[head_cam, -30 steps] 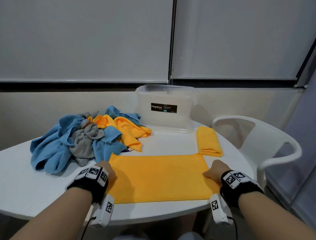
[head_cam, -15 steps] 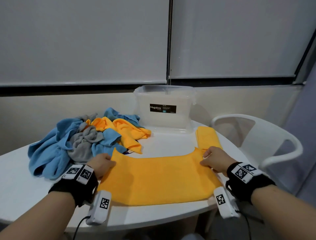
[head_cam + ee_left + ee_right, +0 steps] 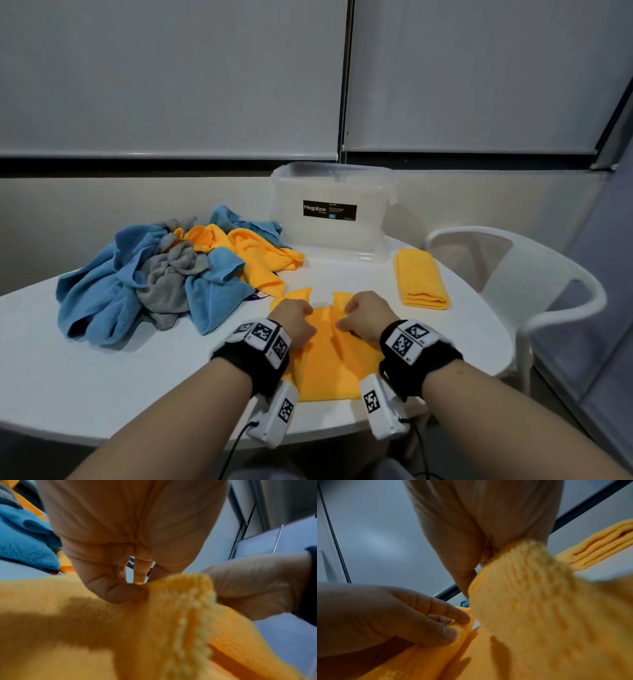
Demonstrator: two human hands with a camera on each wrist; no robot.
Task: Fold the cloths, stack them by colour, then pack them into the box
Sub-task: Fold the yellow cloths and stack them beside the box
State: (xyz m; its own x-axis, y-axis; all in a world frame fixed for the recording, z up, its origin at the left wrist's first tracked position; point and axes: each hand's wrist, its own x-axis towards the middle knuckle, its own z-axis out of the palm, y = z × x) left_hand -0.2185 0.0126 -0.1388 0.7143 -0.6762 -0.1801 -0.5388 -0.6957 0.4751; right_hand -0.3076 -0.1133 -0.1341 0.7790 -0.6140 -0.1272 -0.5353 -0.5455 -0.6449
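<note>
Orange microfibre cloth [image 3: 329, 363] is pinched at its far corners by left hand [image 3: 294, 320] and right hand [image 3: 366, 317], brought close together, probably for halving it, with folded orange cloth [image 3: 419, 282] right of right hand and clear plastic box [image 3: 332, 212] beyond both.

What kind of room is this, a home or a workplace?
I cannot tell for sure. It looks like a plain indoor room, maybe an office or a test space: a round white table, a white plastic chair, lowered roller blinds, and a clear storage box.
</note>
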